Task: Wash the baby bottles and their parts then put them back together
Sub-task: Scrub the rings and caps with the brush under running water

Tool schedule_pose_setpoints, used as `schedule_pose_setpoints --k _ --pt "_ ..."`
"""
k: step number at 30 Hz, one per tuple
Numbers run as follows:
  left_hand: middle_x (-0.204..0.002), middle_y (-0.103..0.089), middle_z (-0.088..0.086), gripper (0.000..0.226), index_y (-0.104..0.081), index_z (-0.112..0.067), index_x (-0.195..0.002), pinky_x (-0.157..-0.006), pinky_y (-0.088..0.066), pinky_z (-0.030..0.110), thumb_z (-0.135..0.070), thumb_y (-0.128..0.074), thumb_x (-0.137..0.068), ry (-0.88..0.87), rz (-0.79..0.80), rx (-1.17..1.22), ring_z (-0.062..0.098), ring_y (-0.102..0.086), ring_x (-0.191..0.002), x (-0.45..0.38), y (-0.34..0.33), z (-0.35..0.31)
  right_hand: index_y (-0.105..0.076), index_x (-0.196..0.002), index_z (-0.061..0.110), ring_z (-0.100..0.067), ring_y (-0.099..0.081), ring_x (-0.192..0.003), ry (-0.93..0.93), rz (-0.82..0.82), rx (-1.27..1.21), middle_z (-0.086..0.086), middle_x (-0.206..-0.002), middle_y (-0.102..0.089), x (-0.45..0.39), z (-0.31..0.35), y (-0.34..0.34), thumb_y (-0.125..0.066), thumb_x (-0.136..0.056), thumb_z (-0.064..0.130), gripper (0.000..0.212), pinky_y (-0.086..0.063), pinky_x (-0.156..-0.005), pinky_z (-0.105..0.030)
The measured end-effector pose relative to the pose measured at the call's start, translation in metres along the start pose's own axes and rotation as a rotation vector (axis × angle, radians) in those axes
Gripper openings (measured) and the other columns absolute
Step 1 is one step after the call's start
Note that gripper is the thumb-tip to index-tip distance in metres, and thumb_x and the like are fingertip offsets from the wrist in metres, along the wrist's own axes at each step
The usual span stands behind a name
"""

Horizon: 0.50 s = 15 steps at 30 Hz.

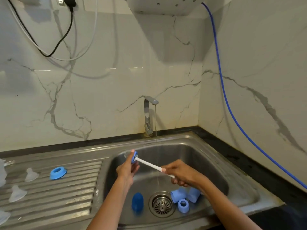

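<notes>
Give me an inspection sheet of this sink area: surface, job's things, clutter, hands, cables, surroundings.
Surface: steel sink with ribbed drainboard; thin stream runs from the tap.
Job's things: blue ring and clear teats on the drainboard; dark blue cap and pale blue parts in the basin by the drain.
Clutter: nothing seen.
Hands: left hand holds a blue ring on the brush head; right hand grips the white brush handle.
Cables: black cable and white cables on the wall; blue hose at right.
Surroundings: marble-patterned wall; white appliance overhead.
</notes>
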State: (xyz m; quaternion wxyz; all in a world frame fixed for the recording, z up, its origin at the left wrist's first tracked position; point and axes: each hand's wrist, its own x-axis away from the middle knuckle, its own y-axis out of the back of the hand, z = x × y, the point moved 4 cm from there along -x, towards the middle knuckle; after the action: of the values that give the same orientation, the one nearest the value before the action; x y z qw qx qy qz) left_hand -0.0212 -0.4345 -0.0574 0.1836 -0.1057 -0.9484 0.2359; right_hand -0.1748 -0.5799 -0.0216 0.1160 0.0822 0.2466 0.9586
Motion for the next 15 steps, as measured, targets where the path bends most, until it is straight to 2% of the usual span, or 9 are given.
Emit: schedule_pose_setpoints --k 3,5,6,7,9,10,12,13,15 --pt "-0.088 -0.066 0.013 0.028 -0.063 -0.004 -0.090 -0.075 -0.054 0.028 -0.027 -0.074 -0.078 0.013 -0.021 0.088 0.018 -0.065 -0.079 -0.004 0.005 -0.003 -0.059 -0.129 0.034 -0.005 -0.053 -0.063 0.204 -0.125 0.480 0.015 -0.076 -0.066 -0.002 0.014 -0.002 -0.052 -0.097 0.036 0.033 -0.049 -0.062 -0.025" --pt "-0.091 -0.066 0.013 0.027 -0.063 -0.004 -0.092 -0.076 -0.054 0.029 -0.026 -0.072 -0.080 -0.003 0.010 0.124 0.019 -0.065 -0.083 -0.005 0.003 -0.006 -0.055 -0.131 0.040 -0.005 -0.053 -0.068 0.246 -0.228 0.658 0.010 -0.090 -0.068 -0.003 0.018 0.001 -0.051 -0.097 0.039 0.034 -0.049 -0.070 -0.028" --pt "-0.093 -0.066 0.014 0.027 -0.063 -0.003 -0.094 -0.077 -0.053 0.030 -0.026 -0.069 -0.082 -0.014 0.040 0.145 0.020 -0.065 -0.085 -0.006 0.000 -0.008 -0.059 -0.128 0.037 -0.004 -0.051 -0.065 0.252 -0.219 0.585 0.011 -0.085 -0.066 -0.003 0.018 0.000 -0.051 -0.097 0.039 0.032 -0.047 -0.067 -0.027" --pt "-0.096 -0.066 0.015 0.028 -0.062 -0.002 -0.097 -0.078 -0.053 0.031 -0.026 -0.066 -0.085 -0.026 0.074 0.168 0.021 -0.065 -0.087 -0.007 -0.004 -0.010 -0.064 -0.122 0.031 -0.004 -0.048 -0.059 0.230 -0.158 0.379 0.011 -0.075 -0.061 -0.003 0.016 -0.001 -0.052 -0.097 0.038 0.028 -0.045 -0.060 -0.026" --pt "-0.099 -0.066 0.018 0.033 -0.060 0.001 -0.103 -0.082 -0.055 0.034 -0.029 -0.059 -0.089 -0.038 0.143 0.222 0.023 -0.066 -0.090 -0.006 -0.010 -0.015 -0.069 -0.110 0.021 -0.006 -0.037 -0.047 0.040 0.029 -0.150 0.004 -0.058 -0.047 0.000 0.010 -0.002 -0.051 -0.098 0.038 0.028 -0.034 -0.045 -0.021" --pt "-0.100 -0.066 0.018 0.034 -0.060 0.000 -0.104 -0.082 -0.056 0.033 -0.031 -0.058 -0.090 -0.043 0.174 0.237 0.024 -0.066 -0.091 -0.006 -0.013 -0.018 -0.070 -0.109 0.020 -0.006 -0.032 -0.044 -0.033 0.095 -0.300 0.003 -0.054 -0.042 0.003 0.008 0.000 -0.049 -0.098 0.037 0.029 -0.028 -0.041 -0.018" --pt "-0.098 -0.067 0.016 0.033 -0.062 -0.001 -0.101 -0.079 -0.058 0.031 -0.031 -0.061 -0.088 -0.065 0.176 0.205 0.022 -0.067 -0.091 -0.005 -0.016 -0.019 -0.070 -0.111 0.021 -0.007 -0.031 -0.045 -0.059 0.128 -0.321 0.001 -0.054 -0.041 0.004 0.003 0.006 -0.049 -0.098 0.037 0.029 -0.025 -0.040 -0.017" --pt "-0.096 -0.068 0.015 0.031 -0.063 -0.002 -0.097 -0.077 -0.058 0.029 -0.030 -0.065 -0.085 -0.074 0.143 0.178 0.021 -0.067 -0.089 -0.005 -0.016 -0.018 -0.069 -0.113 0.023 -0.007 -0.035 -0.046 -0.018 0.101 -0.238 0.001 -0.056 -0.046 0.002 0.002 0.007 -0.051 -0.098 0.036 0.027 -0.028 -0.042 -0.017" --pt "-0.094 -0.068 0.014 0.029 -0.064 -0.003 -0.091 -0.079 -0.057 0.029 -0.027 -0.072 -0.079 -0.071 0.049 0.147 0.019 -0.067 -0.086 -0.007 -0.009 -0.014 -0.066 -0.120 0.030 -0.005 -0.047 -0.053 0.116 -0.035 0.104 0.002 -0.066 -0.060 -0.002 0.005 0.008 -0.056 -0.095 0.033 0.027 -0.039 -0.051 -0.019"
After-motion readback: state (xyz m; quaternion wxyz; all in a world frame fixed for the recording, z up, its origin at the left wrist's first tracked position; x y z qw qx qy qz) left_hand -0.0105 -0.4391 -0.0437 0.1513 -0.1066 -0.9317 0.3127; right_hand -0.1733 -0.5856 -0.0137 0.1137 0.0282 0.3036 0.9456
